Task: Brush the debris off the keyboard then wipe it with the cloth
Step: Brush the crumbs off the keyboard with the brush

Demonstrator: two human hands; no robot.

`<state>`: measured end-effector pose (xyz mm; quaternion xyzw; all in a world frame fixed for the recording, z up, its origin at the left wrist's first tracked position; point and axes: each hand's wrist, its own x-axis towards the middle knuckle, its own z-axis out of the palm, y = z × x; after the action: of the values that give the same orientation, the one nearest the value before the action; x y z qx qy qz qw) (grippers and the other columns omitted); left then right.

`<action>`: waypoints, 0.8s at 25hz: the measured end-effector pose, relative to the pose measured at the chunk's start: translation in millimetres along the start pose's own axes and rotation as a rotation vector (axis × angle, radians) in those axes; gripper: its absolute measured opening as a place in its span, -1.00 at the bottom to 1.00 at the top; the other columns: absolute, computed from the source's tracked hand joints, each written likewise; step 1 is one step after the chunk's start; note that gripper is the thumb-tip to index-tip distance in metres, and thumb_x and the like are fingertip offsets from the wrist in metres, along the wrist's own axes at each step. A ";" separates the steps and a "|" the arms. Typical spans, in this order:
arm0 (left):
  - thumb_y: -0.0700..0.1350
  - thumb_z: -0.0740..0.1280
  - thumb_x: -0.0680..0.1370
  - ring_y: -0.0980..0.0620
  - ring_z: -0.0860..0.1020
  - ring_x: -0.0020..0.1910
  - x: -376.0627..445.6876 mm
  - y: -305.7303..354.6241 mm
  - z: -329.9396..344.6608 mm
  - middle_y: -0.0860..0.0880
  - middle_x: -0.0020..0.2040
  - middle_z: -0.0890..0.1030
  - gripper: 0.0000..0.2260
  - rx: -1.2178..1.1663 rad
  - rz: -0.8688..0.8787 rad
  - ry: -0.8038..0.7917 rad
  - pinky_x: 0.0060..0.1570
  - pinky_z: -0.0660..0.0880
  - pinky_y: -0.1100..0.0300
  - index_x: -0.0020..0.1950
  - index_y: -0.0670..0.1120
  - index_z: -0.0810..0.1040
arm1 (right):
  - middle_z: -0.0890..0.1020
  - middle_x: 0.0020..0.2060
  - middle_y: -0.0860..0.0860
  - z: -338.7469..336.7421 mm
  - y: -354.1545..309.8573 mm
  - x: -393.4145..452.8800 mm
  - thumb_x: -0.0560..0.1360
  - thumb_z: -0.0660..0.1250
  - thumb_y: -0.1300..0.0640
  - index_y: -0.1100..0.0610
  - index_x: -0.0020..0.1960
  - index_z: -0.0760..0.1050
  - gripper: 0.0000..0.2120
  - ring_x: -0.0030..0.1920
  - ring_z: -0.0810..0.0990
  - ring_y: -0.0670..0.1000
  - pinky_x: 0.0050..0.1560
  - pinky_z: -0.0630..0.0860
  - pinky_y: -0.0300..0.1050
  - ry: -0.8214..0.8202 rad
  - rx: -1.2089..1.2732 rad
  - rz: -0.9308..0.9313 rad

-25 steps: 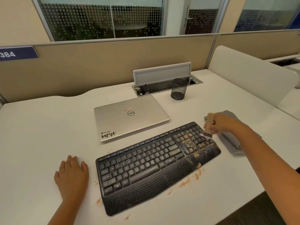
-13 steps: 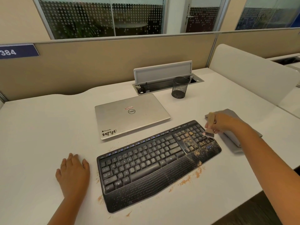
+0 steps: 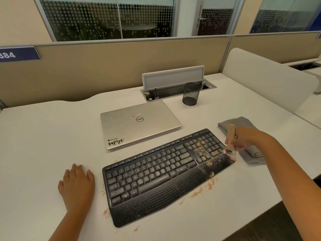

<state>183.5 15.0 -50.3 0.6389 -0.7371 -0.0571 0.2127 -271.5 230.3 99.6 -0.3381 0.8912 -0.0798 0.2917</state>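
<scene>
- Head view, keyboard (image 3: pixel 166 173): black, flat on the white desk (image 3: pixel 43 140), its long axis running from near-left to far-right; the palm rest faces you, the number pad lies at the far-right end.
- Debris (image 3: pixel 210 153): tan grains lie over the number pad and the right of the palm rest; more lie on the desk along the keyboard's near and left edges.
- Brush (image 3: pixel 230 141): your right hand (image 3: pixel 243 138) grips the pale wooden handle, fingers curled round it; the handle points up and away from you, the bristles point down and touch the keyboard's right end.
- Cloth (image 3: pixel 246 129): grey, folded, just right of the keyboard, partly hidden behind your right hand.
- Left hand (image 3: pixel 76 185): palm down on the desk, fingers straight, just left of the keyboard and apart from it.
- Surroundings: a closed silver laptop (image 3: pixel 139 124) lies beyond the keyboard; a black mesh cup (image 3: pixel 191 93) stands beside an open cable tray (image 3: pixel 173 84); beige partitions (image 3: pixel 121 66) and dotted glass (image 3: pixel 107 16) stand behind.
</scene>
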 end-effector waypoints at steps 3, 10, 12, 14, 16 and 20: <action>-0.17 0.24 0.56 -0.36 0.32 0.35 0.4 -0.3 0.4 -0.33 0.32 0.43 -0.66 0.001 0.004 0.004 0.29 0.21 -0.29 0.27 -0.33 0.44 | 0.60 -0.28 0.01 -4.6 1.4 -4.8 0.55 0.24 0.28 0.10 -0.10 0.56 -0.84 -0.30 0.56 -0.06 -0.30 0.46 -0.26 0.123 0.008 -0.068; -0.16 0.23 0.57 -0.36 0.31 0.35 0.1 -0.8 1.6 -0.33 0.32 0.43 -0.65 0.003 0.001 0.001 0.29 0.19 -0.28 0.29 -0.33 0.41 | 0.62 -0.25 0.02 7.9 23.8 -10.3 0.55 0.26 0.28 0.10 -0.03 0.58 -0.85 -0.27 0.60 -0.07 -0.27 0.55 -0.27 0.072 0.098 -0.018; -0.16 0.22 0.57 -0.36 0.31 0.36 0.6 -1.2 1.6 -0.33 0.32 0.43 -0.65 0.005 0.008 -0.001 0.29 0.19 -0.28 0.29 -0.33 0.41 | 0.62 -0.24 0.03 5.1 23.3 -11.9 0.55 0.25 0.26 0.09 -0.05 0.57 -0.86 -0.25 0.59 -0.07 -0.26 0.52 -0.27 0.132 0.075 -0.032; -0.17 0.22 0.57 -0.36 0.31 0.36 0.8 -0.8 1.5 -0.34 0.32 0.43 -0.66 0.002 0.010 -0.001 0.29 0.20 -0.29 0.28 -0.33 0.41 | 0.61 -0.26 0.03 5.7 20.6 -12.2 0.56 0.25 0.21 0.10 -0.02 0.58 -0.87 -0.24 0.58 -0.03 -0.28 0.48 -0.25 0.238 0.012 -0.035; -0.17 0.23 0.57 -0.36 0.32 0.35 -0.1 -1.0 1.4 -0.34 0.31 0.44 -0.66 0.003 0.013 0.005 0.28 0.20 -0.29 0.28 -0.33 0.42 | 0.58 -0.32 0.00 8.3 19.0 -13.0 0.56 0.25 0.23 0.13 -0.02 0.57 -0.87 -0.33 0.55 -0.07 -0.42 0.44 -0.35 0.199 0.042 -0.015; -0.16 0.22 0.57 -0.35 0.31 0.36 0.0 -0.6 0.5 -0.33 0.32 0.43 -0.65 -0.002 0.008 -0.001 0.30 0.19 -0.28 0.29 -0.33 0.41 | 0.56 -0.34 -0.02 2.9 8.8 -18.9 0.58 0.20 0.24 0.13 -0.06 0.54 -0.85 -0.34 0.51 -0.12 -0.35 0.38 -0.26 0.184 0.007 0.002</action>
<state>183.8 14.8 -51.0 0.6359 -0.7395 -0.0573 0.2134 -263.4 249.4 103.0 -0.3276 0.9143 -0.1132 0.2097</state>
